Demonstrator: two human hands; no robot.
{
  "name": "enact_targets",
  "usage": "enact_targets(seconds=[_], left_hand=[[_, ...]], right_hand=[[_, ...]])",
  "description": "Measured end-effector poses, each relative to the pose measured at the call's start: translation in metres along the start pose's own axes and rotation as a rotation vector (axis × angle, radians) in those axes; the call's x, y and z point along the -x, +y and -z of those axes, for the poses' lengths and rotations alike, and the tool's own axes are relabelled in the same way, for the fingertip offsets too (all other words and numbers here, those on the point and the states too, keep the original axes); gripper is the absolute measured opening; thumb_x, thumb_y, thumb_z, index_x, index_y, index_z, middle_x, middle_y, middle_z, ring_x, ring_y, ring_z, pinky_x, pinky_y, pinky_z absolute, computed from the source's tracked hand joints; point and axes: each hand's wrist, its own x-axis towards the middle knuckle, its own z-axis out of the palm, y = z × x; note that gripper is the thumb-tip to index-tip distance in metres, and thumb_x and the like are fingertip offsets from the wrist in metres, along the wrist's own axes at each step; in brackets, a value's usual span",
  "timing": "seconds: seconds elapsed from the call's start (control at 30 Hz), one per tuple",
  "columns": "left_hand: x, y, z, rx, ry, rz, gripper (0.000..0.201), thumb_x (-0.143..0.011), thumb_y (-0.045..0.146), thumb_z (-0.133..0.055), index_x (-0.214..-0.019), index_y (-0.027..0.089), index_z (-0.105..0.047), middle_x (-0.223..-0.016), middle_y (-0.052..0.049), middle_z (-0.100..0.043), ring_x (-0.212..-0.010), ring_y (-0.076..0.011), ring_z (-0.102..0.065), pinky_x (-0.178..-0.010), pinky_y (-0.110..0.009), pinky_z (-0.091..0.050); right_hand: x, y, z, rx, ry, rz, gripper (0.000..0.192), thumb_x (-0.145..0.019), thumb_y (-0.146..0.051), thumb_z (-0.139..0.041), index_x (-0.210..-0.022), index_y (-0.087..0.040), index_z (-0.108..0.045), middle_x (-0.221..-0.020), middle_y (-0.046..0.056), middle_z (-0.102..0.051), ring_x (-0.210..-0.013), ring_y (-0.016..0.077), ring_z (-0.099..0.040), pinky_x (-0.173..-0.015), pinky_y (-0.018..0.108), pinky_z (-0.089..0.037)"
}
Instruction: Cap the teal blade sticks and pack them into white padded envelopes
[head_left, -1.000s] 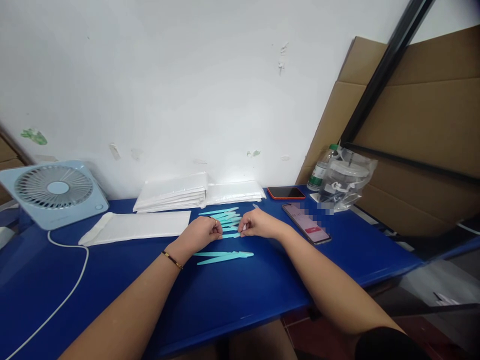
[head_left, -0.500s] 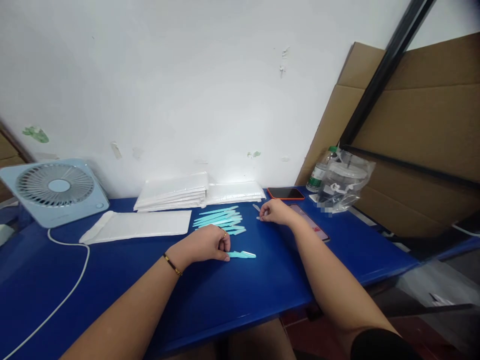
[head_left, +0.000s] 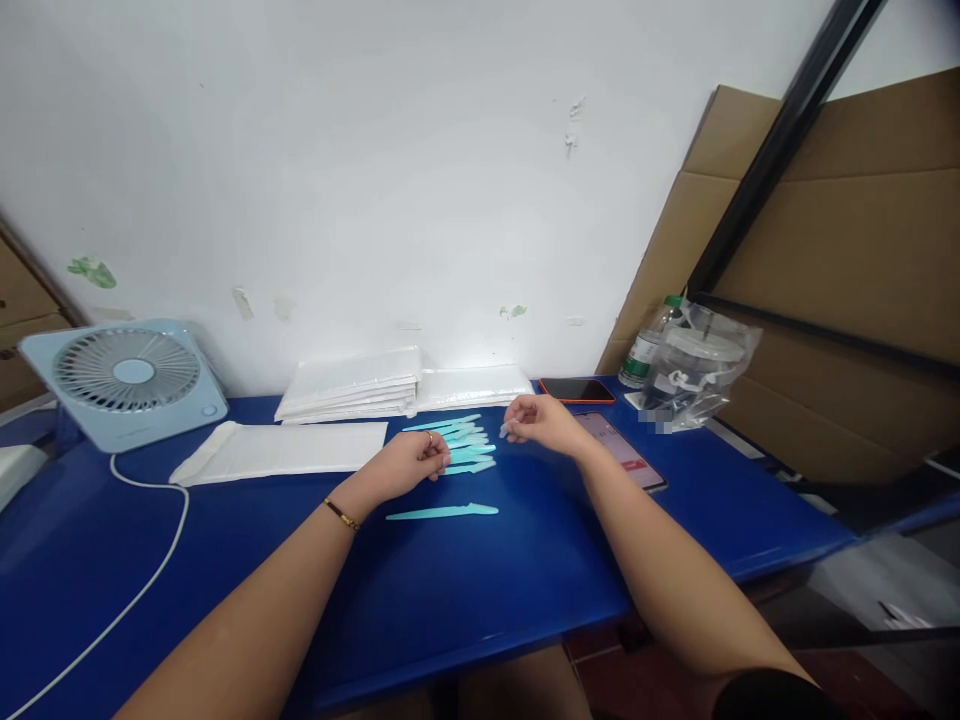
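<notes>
My left hand rests curled at the teal strip pile, grip contents unclear; my right hand pinches a small clear piece mid-frame above the bench

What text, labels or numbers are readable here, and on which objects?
None can be read.
Bottle: green-and-white label, print too small.
Lit phone: screen shows a red patch, text blurred.
Clear bag: a pixelated patch below it, unreadable.
Fan, dark phone and teal sticks: no visible markings.
</notes>
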Motion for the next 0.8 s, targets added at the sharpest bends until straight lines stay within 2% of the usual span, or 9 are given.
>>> enact_targets(seconds=[0.1,0.2,0.57,0.8], left_hand=[[-0.003,-0.006,0.002,0.038,0.033,0.051,0.033,-0.078,0.050,-0.048,-0.081,0.018,-0.055,-0.076,-0.002,-0.065,-0.069,-0.0158,-0.062,-0.065,-0.026,-0.047],[-0.005,-0.011,0.004,0.072,0.049,0.075,0.036,-0.076,0.052,-0.048,-0.083,0.018,-0.054,-0.077,-0.003,-0.065,-0.069,-0.0159,-0.062,-0.066,-0.027,-0.048],[-0.005,-0.011,0.005,0.108,0.046,0.070,0.036,-0.076,0.052,-0.049,-0.082,0.017,-0.055,-0.078,-0.003,-0.064,-0.069,-0.0161,-0.063,-0.066,-0.028,-0.048],[-0.006,-0.012,0.006,0.081,0.064,0.059,0.036,-0.076,0.053,-0.049,-0.081,0.018,-0.053,-0.076,-0.002,-0.064,-0.068,-0.0158,-0.062,-0.065,-0.027,-0.048]], right_hand=[[-0.001,-0.004,-0.001,-0.295,-0.035,-0.020,0.030,-0.068,-0.035,-0.070,-0.084,-0.013,-0.059,-0.073,0.007,-0.068,-0.070,0.0183,-0.067,-0.062,0.028,-0.053],[0.000,-0.007,-0.003,-0.386,-0.037,-0.021,0.033,-0.064,-0.036,-0.074,-0.083,-0.012,-0.061,-0.074,0.008,-0.070,-0.070,0.0190,-0.068,-0.061,0.028,-0.054],[-0.001,-0.011,-0.013,-0.420,-0.069,-0.003,0.037,-0.064,-0.039,-0.074,-0.086,-0.012,-0.062,-0.073,0.007,-0.070,-0.070,0.0181,-0.068,-0.063,0.029,-0.055],[-0.003,-0.010,-0.009,-0.431,0.049,-0.052,0.037,-0.065,-0.045,-0.072,-0.075,-0.011,-0.061,-0.065,0.006,-0.068,-0.057,0.0173,-0.067,-0.049,0.023,-0.051]])
